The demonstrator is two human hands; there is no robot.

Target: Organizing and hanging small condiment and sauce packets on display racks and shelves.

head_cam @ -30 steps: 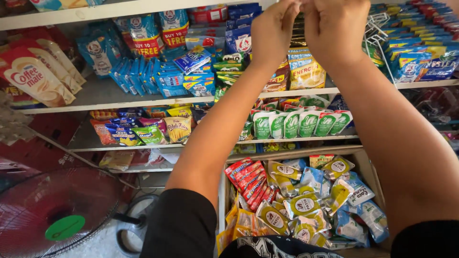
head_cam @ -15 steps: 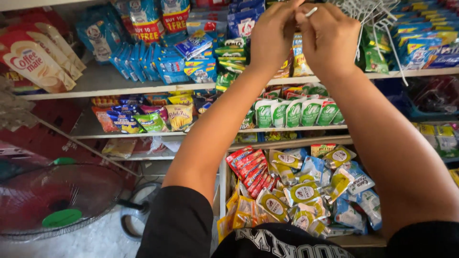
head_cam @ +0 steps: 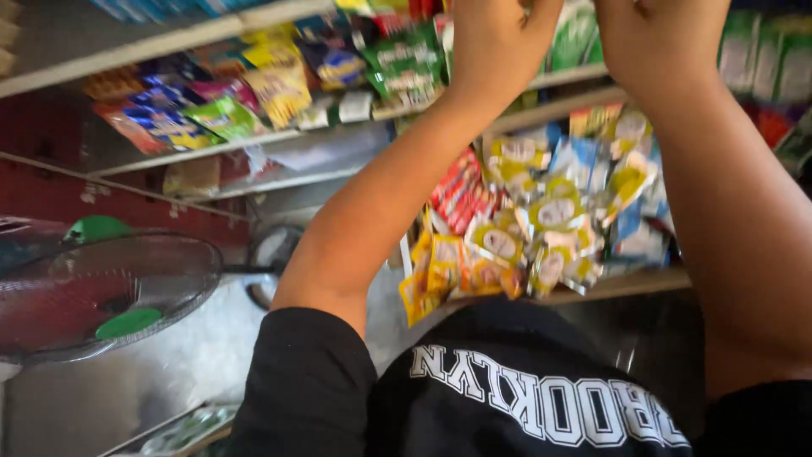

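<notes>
**Both hands raised to the top of a snack display**

Nearest the camera, at 6 o'clock, sits the person's black short-sleeved shirt with white lettering (head_cam: 541, 398). From it both bare arms climb toward 12 o'clock. At 9 o'clock a round wire-guarded electric fan with green fittings (head_cam: 101, 292) stands by itself, well apart from the arms.

Between the arms, near the centre, a heap of yellow, blue and red foil snack packets (head_cam: 541, 220) lies in an open bin, piled loose so any can be pulled out. Behind and toward 10 o'clock, a pale shelf board (head_cam: 211, 148) carries more bright sachets (head_cam: 220, 114), stood facing outward, seemingly for easy viewing.

Farthest, at 12 o'clock, the left hand (head_cam: 499, 42) and right hand (head_cam: 655, 38) are lifted close together against green packets (head_cam: 406, 63) at the upper shelf. The fingers run past the picture's top edge, so I cannot tell whether they are apart or clamped on anything.
</notes>
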